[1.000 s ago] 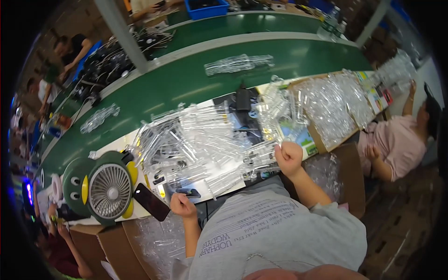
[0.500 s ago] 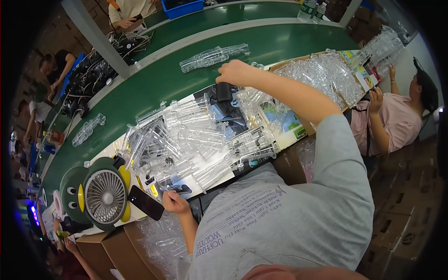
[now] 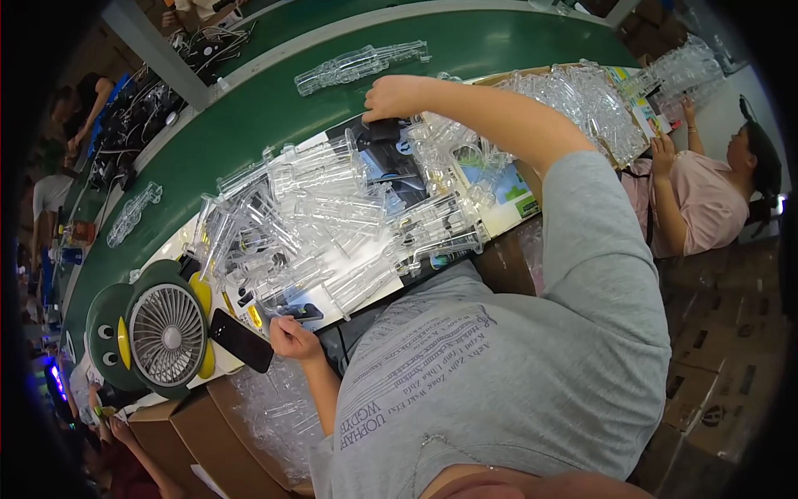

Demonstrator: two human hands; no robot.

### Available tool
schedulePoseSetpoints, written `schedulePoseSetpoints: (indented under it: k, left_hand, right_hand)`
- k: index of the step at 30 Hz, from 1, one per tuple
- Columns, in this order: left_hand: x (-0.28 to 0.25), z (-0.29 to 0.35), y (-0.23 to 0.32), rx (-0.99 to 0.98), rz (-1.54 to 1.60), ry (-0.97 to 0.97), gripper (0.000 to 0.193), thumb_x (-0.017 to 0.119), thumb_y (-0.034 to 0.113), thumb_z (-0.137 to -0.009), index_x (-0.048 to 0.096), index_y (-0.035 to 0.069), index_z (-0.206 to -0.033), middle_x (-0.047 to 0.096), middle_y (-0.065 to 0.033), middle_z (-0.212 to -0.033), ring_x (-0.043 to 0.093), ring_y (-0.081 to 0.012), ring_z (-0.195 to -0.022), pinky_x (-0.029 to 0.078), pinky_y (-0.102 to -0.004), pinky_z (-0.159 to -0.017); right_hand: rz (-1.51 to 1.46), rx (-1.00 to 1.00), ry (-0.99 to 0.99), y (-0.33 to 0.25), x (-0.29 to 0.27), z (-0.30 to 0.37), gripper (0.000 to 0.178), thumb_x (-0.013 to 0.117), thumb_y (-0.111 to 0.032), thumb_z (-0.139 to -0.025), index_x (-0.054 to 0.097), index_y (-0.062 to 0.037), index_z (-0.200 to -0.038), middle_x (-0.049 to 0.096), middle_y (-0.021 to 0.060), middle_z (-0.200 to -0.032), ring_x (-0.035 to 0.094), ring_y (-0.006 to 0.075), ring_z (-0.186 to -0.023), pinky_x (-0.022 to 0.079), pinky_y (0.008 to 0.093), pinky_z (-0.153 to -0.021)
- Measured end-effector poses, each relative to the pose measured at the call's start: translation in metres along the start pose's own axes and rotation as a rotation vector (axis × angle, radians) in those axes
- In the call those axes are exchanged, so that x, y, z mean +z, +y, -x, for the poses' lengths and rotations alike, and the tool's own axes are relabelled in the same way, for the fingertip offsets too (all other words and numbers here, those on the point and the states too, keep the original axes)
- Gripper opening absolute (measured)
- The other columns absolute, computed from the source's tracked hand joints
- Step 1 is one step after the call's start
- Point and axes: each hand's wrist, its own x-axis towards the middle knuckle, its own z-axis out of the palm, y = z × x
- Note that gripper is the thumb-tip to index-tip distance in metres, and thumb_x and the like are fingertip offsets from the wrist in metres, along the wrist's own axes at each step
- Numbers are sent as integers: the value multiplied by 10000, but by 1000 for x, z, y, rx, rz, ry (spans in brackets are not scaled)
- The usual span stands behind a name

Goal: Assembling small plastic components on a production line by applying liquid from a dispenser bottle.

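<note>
My right hand (image 3: 396, 98) reaches over the far side of the work board, fingers curled down onto a small black block-shaped object (image 3: 384, 130). Its exact kind does not show. My left hand (image 3: 293, 338) is closed at the board's near edge, beside a black phone (image 3: 241, 341); what its fingers hold, if anything, is hidden. Between my hands lies a heap of clear plastic tube-like parts (image 3: 320, 200). More clear parts (image 3: 436, 229) lie at the right of the heap, over printed sheets. A dark printed sheet (image 3: 391, 170) shows beneath the black object.
A green penguin-shaped fan (image 3: 170, 337) stands at the left. Beyond the board runs a green belt (image 3: 249, 108) carrying clear parts (image 3: 362, 66). A carton of clear pieces (image 3: 573, 108) is at the right, near a seated person (image 3: 694, 195). Another carton (image 3: 199, 441) stands lower left.
The whole view has shifted, so things appear higher and further left. The black object under my right hand looks shorter, as if tilted. My left hand stays closed by the phone.
</note>
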Motion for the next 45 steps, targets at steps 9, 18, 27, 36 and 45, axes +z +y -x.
schedulePoseSetpoints:
  k: [9, 18, 27, 36, 45]
  left_hand:
    - [-11, -11, 14, -79, 171, -140, 198, 439, 55, -842, 503, -27, -674, 437, -82, -558, 409, -194, -459, 313, -298, -438]
    - [-18, -37, 77, 177, 23, -772, 782, 813, 289, -543, 482, 38, -1205, 512, -126, -1213, 478, -303, -1045, 355, -406, -903]
    - [-7, -39, 82, 147, -136, -840, 648, 763, 93, -574, 522, 64, -1176, 523, -96, -1151, 463, -307, -1049, 370, -394, -904]
    - [-51, -32, 69, -163, 93, -765, 479, 759, 49, -567, 581, 60, -1012, 544, -127, -1114, 527, -290, -1046, 421, -374, -892]
    - [-271, 17, -43, -1392, 335, -1068, 395, 689, 31, -683, 550, 47, -1052, 579, -41, -1037, 555, -158, -971, 451, -293, -829]
  right_hand:
    - [28, 385, 543, 1, -55, 44, 534, 718, -153, -612, 541, -144, -1116, 586, 33, -840, 586, 204, -811, 470, 319, -709]
    - [-738, 970, 1366, -185, -140, 108, 471, 726, 4, -668, 554, -62, -1101, 618, 78, -995, 617, 208, -868, 489, 297, -783]
    - [-304, 1267, 1079, -288, -71, 91, 312, 635, -315, -803, 641, -32, -934, 643, 85, -919, 578, 262, -932, 288, 429, -997]
    - [-299, 1267, 989, -288, -52, 92, 498, 482, -461, -886, 599, 11, -994, 532, 160, -1109, 440, 331, -1081, 278, 460, -987]
    - [-238, 1279, 1069, -281, -41, 98, 641, 564, -459, -854, 431, 77, -1179, 400, 202, -1251, 451, 306, -1101, 403, 384, -903]
